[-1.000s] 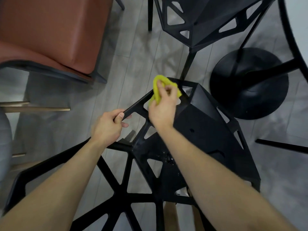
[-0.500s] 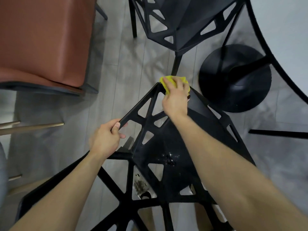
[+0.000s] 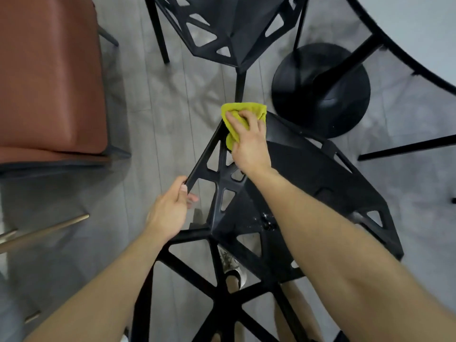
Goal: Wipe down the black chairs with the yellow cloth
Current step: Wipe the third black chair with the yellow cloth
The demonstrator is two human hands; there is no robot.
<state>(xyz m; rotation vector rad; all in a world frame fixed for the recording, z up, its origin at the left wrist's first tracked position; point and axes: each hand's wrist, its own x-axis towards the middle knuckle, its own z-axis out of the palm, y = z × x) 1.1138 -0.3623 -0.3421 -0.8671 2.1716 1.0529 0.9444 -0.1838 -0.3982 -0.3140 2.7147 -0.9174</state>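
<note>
A black chair [image 3: 320, 183] with triangular cut-outs stands right below me, its seat showing a few pale specks. My right hand [image 3: 248, 141] grips a bunched yellow cloth [image 3: 235, 112] and presses it onto the chair's front corner. My left hand [image 3: 170, 211] curls round the left edge bar of the seat, thumb on top. A second black chair [image 3: 237, 28] of the same kind stands farther off at the top of the head view.
A brown upholstered seat [image 3: 49, 77] fills the top left. A round black pedestal base [image 3: 320, 87] carries a pale table [image 3: 419, 28] at the top right. Thin metal legs [image 3: 44, 230] lie at the left. The floor is grey planks.
My right hand has carried the cloth along the chair's edge to the front corner. My left hand keeps its grip on the left bar.
</note>
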